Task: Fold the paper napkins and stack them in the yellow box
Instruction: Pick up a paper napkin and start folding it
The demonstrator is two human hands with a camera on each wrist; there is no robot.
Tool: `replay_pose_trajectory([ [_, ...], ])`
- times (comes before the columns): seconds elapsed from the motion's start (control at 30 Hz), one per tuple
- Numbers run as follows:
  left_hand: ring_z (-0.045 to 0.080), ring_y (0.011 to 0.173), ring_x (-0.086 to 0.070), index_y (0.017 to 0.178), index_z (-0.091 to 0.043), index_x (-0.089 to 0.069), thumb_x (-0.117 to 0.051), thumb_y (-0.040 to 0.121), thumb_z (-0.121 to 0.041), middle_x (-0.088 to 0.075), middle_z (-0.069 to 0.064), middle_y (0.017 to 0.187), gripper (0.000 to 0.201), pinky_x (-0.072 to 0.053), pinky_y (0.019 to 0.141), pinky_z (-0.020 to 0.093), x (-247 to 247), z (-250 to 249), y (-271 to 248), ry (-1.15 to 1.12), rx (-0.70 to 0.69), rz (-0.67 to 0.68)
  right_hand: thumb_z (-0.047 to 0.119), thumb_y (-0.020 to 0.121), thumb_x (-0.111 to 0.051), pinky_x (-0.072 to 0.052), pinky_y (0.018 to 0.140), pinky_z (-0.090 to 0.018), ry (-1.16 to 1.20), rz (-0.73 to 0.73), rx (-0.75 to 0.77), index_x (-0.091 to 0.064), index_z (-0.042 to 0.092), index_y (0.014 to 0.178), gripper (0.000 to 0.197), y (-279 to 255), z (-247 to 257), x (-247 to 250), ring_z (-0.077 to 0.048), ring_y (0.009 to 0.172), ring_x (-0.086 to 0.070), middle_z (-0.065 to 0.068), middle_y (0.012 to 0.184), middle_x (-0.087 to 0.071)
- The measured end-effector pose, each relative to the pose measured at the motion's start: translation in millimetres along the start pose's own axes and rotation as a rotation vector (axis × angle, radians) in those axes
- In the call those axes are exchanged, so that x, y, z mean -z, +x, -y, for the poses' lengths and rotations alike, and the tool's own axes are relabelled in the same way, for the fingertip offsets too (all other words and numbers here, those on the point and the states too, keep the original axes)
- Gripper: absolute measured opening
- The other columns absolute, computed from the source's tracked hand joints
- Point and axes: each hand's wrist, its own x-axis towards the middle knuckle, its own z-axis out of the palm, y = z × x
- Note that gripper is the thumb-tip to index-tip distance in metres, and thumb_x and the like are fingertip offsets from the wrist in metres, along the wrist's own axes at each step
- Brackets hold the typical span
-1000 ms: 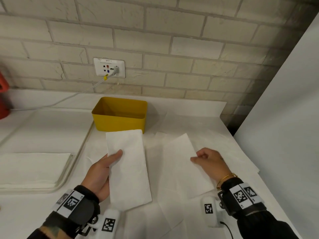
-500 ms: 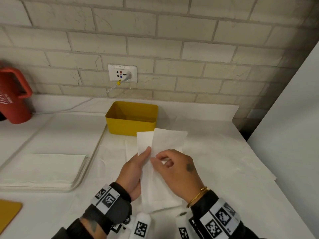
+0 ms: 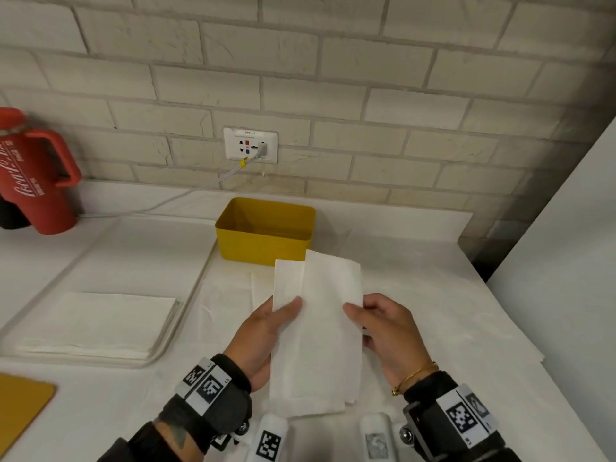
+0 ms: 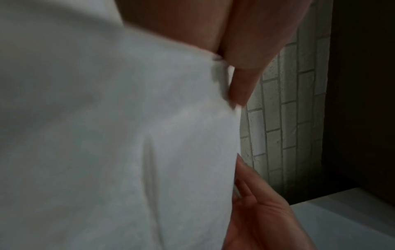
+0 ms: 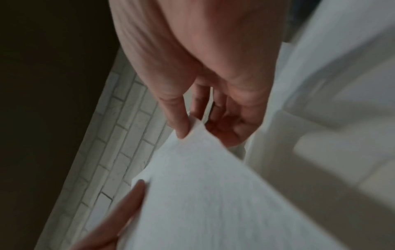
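Two folded white paper napkins (image 3: 316,328) overlap lengthwise, lifted just above the table in front of me. My left hand (image 3: 283,315) grips their left edge, thumb on top and fingers underneath. My right hand (image 3: 356,315) pinches the right edge the same way. In the left wrist view the napkins (image 4: 107,135) fill most of the picture, with my left fingers (image 4: 241,84) at their edge. In the right wrist view a corner of the napkin (image 5: 213,203) is pinched by my right fingers (image 5: 181,125). The yellow box (image 3: 265,248) stands just beyond the napkins, and no napkin shows inside it.
A flat stack of unfolded napkins (image 3: 96,325) lies on a white tray (image 3: 186,315) at the left. A red jug (image 3: 33,175) stands at the far left by the brick wall, with a cable (image 3: 186,198) running to the socket. A white panel (image 3: 566,261) closes the right side. A yellow board (image 3: 20,405) sits at the front left.
A second ago each hand held a separate folded napkin. The right hand brought its napkin over onto the left one, then slid out to the right edge.
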Motion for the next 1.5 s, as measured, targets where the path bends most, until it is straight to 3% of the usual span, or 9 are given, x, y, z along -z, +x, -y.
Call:
replay_pose_trajectory([
  [0.17, 0.031, 0.115, -0.069, 0.134, -0.015, -0.061, -0.051, 0.103, -0.038, -0.073, 0.011, 0.123, 0.040, -0.048, 0.105, 0.051, 11, -6, 3, -0.080, -0.002, -0.088, -0.002, 0.092, -0.065, -0.058, 0.064, -0.028, 0.104, -0.067, 0.107, -0.064, -0.003, 0.105, 0.013, 0, 17, 16, -0.026, 0.085, -0.075, -0.015, 0.096, -0.077],
  [0.27, 0.032, 0.118, -0.067, 0.139, -0.018, -0.058, -0.052, 0.103, -0.036, -0.071, 0.011, 0.128, 0.041, -0.047, 0.107, 0.054, 15, -7, 5, -0.084, -0.011, -0.090, 0.003, 0.089, -0.064, -0.062, 0.076, -0.030, 0.165, 0.158, 0.141, -0.066, 0.001, 0.116, 0.027, -13, 37, 19, -0.030, 0.102, -0.073, -0.015, 0.109, -0.076],
  [0.4, 0.033, 0.119, -0.067, 0.140, -0.019, -0.057, -0.045, 0.105, -0.035, -0.069, 0.012, 0.131, 0.040, -0.051, 0.101, 0.050, 6, -7, 4, -0.100, -0.001, -0.036, 0.014, 0.078, -0.070, -0.060, 0.083, -0.031, 0.208, 0.360, 0.150, -0.065, -0.005, 0.115, 0.042, -20, 47, 0, -0.027, 0.098, -0.072, -0.019, 0.112, -0.074],
  [0.5, 0.035, 0.121, -0.066, 0.138, -0.012, -0.060, -0.039, 0.107, -0.041, -0.068, 0.017, 0.131, 0.047, -0.049, 0.101, 0.049, -1, -7, 2, -0.099, 0.021, 0.016, 0.009, 0.090, -0.067, -0.059, 0.077, -0.033, 0.076, 0.269, 0.110, -0.067, -0.009, 0.107, 0.025, -11, 31, -15, -0.028, 0.092, -0.071, -0.020, 0.106, -0.075],
  [0.67, 0.035, 0.123, -0.064, 0.138, -0.014, -0.062, -0.033, 0.104, -0.057, -0.067, 0.018, 0.132, 0.062, -0.045, 0.108, 0.051, 2, -4, 1, -0.097, 0.014, 0.002, 0.009, 0.096, -0.065, -0.056, 0.093, -0.045, -0.041, 0.167, 0.075, -0.073, -0.003, 0.100, 0.015, -5, 11, -26, -0.035, 0.101, -0.072, -0.016, 0.101, -0.077],
  [1.13, 0.033, 0.120, -0.067, 0.138, -0.016, -0.059, -0.029, 0.101, -0.059, -0.068, 0.017, 0.131, 0.064, -0.048, 0.099, 0.047, -4, -4, -1, -0.117, 0.026, 0.020, 0.013, 0.096, -0.066, -0.055, 0.090, -0.047, -0.075, 0.098, 0.087, -0.070, -0.005, 0.097, 0.019, 3, -3, -27, -0.043, 0.103, -0.067, -0.022, 0.100, -0.074],
  [1.27, 0.033, 0.117, -0.068, 0.133, -0.008, -0.062, -0.042, 0.104, -0.045, -0.070, 0.019, 0.127, 0.051, -0.048, 0.103, 0.048, -5, -1, 1, -0.075, 0.033, 0.008, 0.017, 0.092, -0.072, -0.056, 0.090, -0.047, -0.042, 0.085, 0.068, -0.071, -0.002, 0.098, 0.021, 1, -2, -29, -0.037, 0.099, -0.072, -0.018, 0.098, -0.076],
  [1.43, 0.031, 0.101, -0.074, 0.125, -0.005, -0.064, -0.049, 0.102, -0.039, -0.075, 0.018, 0.114, 0.043, -0.059, 0.082, 0.043, -3, 0, 9, -0.038, 0.011, -0.065, 0.011, 0.073, -0.089, -0.059, 0.091, -0.044, -0.171, 0.209, -0.019, -0.063, 0.012, 0.111, 0.046, -6, -23, -25, -0.023, 0.097, -0.075, -0.005, 0.105, -0.078],
  [1.5, 0.031, 0.099, -0.075, 0.124, -0.005, -0.064, -0.054, 0.099, -0.041, -0.075, 0.018, 0.113, 0.045, -0.056, 0.085, 0.046, 7, -5, 11, -0.045, -0.026, -0.136, 0.005, 0.076, -0.084, -0.061, 0.083, -0.036, -0.325, 0.369, -0.101, -0.064, 0.013, 0.112, 0.042, -12, -34, -20, -0.022, 0.092, -0.075, -0.004, 0.102, -0.077],
])
